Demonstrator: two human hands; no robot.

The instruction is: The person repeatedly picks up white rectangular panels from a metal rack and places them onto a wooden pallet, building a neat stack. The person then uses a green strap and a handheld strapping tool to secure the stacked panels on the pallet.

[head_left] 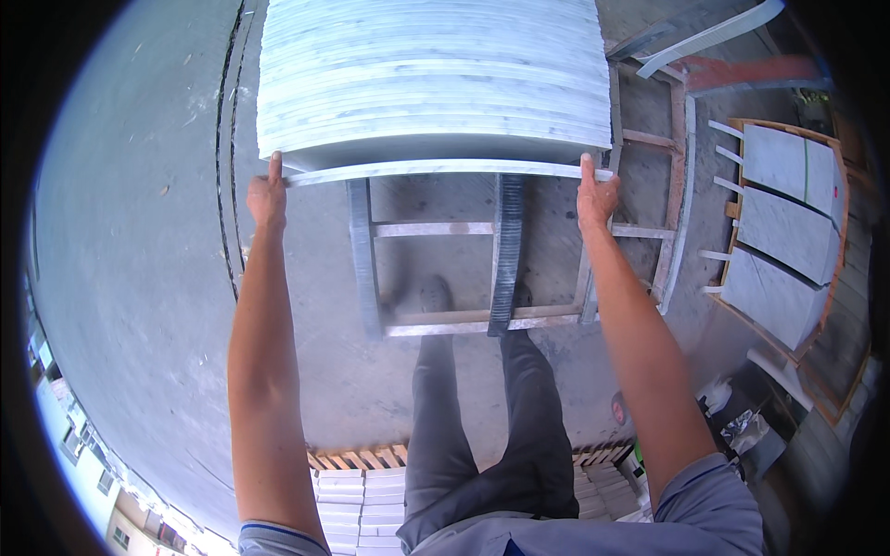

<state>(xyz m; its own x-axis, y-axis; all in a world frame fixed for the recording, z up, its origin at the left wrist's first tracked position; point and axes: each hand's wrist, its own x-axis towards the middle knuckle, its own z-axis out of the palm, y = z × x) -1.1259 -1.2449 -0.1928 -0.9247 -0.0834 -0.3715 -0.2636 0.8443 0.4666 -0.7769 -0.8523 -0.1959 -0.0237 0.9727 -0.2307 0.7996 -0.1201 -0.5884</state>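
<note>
While both arms are stretched forward, a thin grey stone slab (pixel 436 170) is gripped at its two ends: the left hand (pixel 267 196) is clenched on the left end, the right hand (pixel 595 196) on the right end, fingers wrapped over the slab's edge. The slab is held just in front of a tall stack of similar slabs (pixel 431 74), which rests at the far edge of a wooden pallet frame (pixel 501 250). Bare slats of the frame are seen below the slab. More slabs in a wooden crate (pixel 788 222) are seen well apart at the right.
</note>
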